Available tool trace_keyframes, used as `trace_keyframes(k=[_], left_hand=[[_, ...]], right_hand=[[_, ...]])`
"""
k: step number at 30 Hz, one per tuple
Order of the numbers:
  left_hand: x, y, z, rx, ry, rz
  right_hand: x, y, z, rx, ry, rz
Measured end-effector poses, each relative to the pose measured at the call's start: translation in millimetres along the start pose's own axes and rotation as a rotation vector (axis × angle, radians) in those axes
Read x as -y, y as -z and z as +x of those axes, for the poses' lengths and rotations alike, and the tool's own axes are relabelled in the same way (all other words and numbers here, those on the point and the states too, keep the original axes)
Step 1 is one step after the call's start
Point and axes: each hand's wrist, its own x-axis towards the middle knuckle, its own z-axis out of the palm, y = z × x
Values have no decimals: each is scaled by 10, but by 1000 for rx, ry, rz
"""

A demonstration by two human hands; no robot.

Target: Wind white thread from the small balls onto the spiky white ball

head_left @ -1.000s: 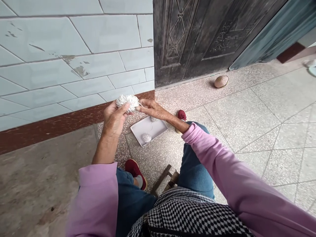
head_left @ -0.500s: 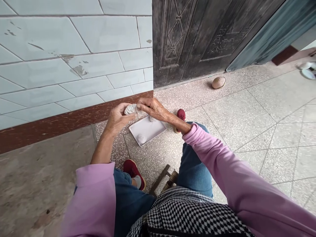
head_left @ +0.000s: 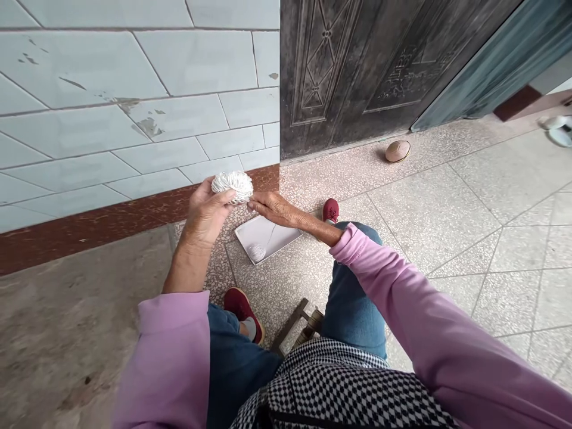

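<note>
My left hand [head_left: 206, 211] is closed round a ball of white string [head_left: 232, 186], thumb across its near side. At the ball's right edge my right hand [head_left: 272, 207] pinches the string, its fingertips close against the windings. Below both hands a shallow white box lid [head_left: 280, 243] lies on the floor. A smaller white ball of string [head_left: 256, 251] rests in its near left corner. One thin strand crosses the lid and runs up toward my right hand, which hides part of the lid's far side.
A tiled wall [head_left: 80, 131] with a brown base stands ahead on the left, beside a dark carved door [head_left: 348, 71]. A rounded tan object [head_left: 397, 151] lies by the door. Red shoes [head_left: 240, 307] and a wooden stool [head_left: 290, 328] are below me.
My left hand has turned and risen slightly left, so more of the string ball shows. My right hand has moved down a little from over the ball to its right edge.
</note>
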Motion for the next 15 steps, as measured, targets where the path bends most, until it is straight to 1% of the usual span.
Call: trace_keyframes(k=[2, 4, 5, 6, 8, 10, 11, 13, 15], left_hand=[[70, 50, 71, -93, -37, 44], [141, 100, 132, -183, -78, 111], [171, 119, 152, -208, -97, 154], [194, 131, 162, -212, -110, 203], [210, 126, 145, -147, -108, 292], [186, 83, 81, -15, -54, 324], [162, 51, 38, 56, -15, 307], [107, -17, -43, 166, 55, 222], [62, -72, -94, 213, 84, 122]], right_hand=[[73, -31, -74, 72, -23, 16], [172, -12, -134, 121, 4, 49], [217, 18, -148, 114, 18, 77], [250, 62, -150, 79, 31, 111], [271, 177, -116, -51, 52, 186], [229, 300, -54, -183, 63, 256], [192, 352, -23, -230, 55, 287], [109, 415, 27, -281, 16, 342], [43, 414, 56, -292, -23, 377]])
